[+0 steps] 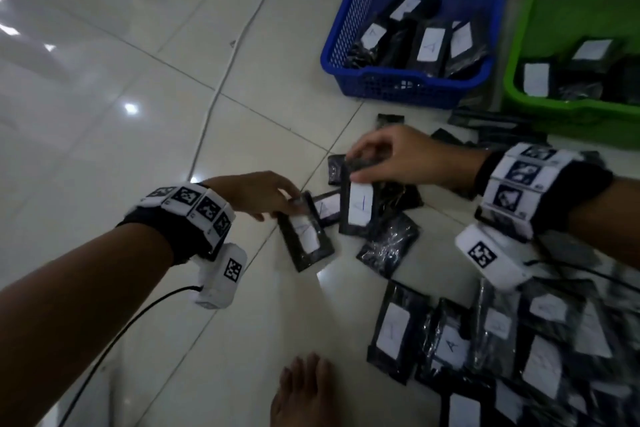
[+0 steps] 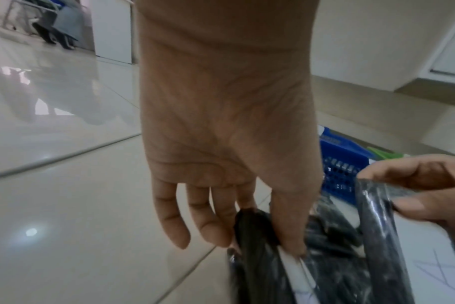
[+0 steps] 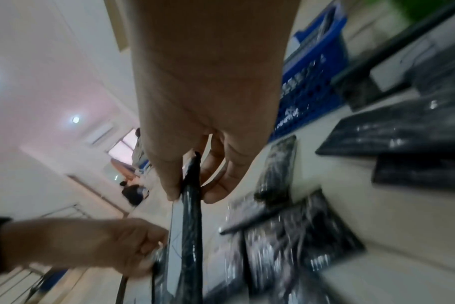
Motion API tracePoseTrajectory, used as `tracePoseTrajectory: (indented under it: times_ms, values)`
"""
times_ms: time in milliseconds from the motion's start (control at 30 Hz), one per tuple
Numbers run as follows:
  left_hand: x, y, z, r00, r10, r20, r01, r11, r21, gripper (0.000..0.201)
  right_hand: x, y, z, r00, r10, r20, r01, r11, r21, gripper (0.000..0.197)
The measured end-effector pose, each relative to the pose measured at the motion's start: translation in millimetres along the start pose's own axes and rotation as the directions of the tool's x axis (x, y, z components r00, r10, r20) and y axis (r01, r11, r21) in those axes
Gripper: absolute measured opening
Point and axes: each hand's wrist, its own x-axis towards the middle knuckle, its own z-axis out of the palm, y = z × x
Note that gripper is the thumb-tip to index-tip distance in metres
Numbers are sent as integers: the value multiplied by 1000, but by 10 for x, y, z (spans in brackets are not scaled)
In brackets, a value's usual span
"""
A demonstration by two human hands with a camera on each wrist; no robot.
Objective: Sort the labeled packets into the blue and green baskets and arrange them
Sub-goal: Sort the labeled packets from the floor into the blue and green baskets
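1. Down on the floor (image 1: 104, 80), each hand holds one black packet.
2. The left hand (image 1: 256, 194) has its grip pinched on the top end of a packet with a white label (image 1: 306, 236).
3. The right hand (image 1: 391, 158) has its grip pinched on the top of a second labeled packet (image 1: 358, 206), just beside the first.
4. The blue basket (image 1: 349, 14), with packets inside, sits past the right hand.
5. The green basket (image 1: 540, 45) stands beside the blue basket.
6. More loose packets (image 1: 446, 340) lie near the right hand.
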Motion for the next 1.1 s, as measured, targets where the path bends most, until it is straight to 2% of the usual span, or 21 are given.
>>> tracePoseTrajectory:
  times_ms: [100,167,233,300,333,433,500,600,700,767,833,900,967,1067,1100]
  values:
    - [-26,249,-201,988,80,-135,-118,948,-297,16,89,-146,-451,972,10,-234,17,993,114,32]
    - [-30,405,-373,965,136,-223,-227,859,-460,19,157,-223,-742,917,19,-399,59,982,181,32]
    - [5,580,-556,931,174,-321,-334,760,-558,17,219,-217,-1025,816,65,-575,98,964,248,35]
    - [110,768,-717,880,182,-439,-433,686,-585,13,278,-139,-1240,703,141,-697,126,940,317,35]
    - [179,865,-781,849,146,-507,-463,668,-583,17,312,-96,-1307,658,184,-730,133,926,352,32]
    - [484,1209,-923,716,-11,-698,-554,601,-577,30,444,83,-1457,534,313,-785,110,895,432,13]
    - [692,1424,-973,656,-41,-754,-624,531,-573,27,559,222,-1531,433,379,-818,75,889,452,18]
    - [1043,1650,-993,640,1,-768,-662,508,-551,30,703,350,-1596,350,444,-825,89,861,501,10]
    - [1334,1823,-985,640,-9,-768,-631,564,-533,41,860,392,-1611,279,422,-863,111,878,466,17]
    - [1472,1922,-957,615,-18,-789,-614,616,-493,42,940,400,-1603,240,363,-900,65,919,388,17]
    - [1540,1997,-914,609,5,-793,-509,770,-386,29,954,415,-1575,274,293,-916,-36,955,295,12]
    - [1580,2013,-891,609,2,-793,-383,877,-292,29,898,420,-1535,352,162,-922,-131,984,123,17]
    - [1467,1992,-913,577,13,-816,-306,930,-202,35,778,386,-1489,411,-11,-911,-174,981,-90,18]
    - [1203,1847,-1004,476,194,-858,-348,937,18,34,593,341,-1422,523,-221,-823,-206,905,-373,25]
    - [1088,1781,-1038,446,239,-862,-364,929,69,35,534,318,-1387,561,-274,-781,-179,881,-438,24]
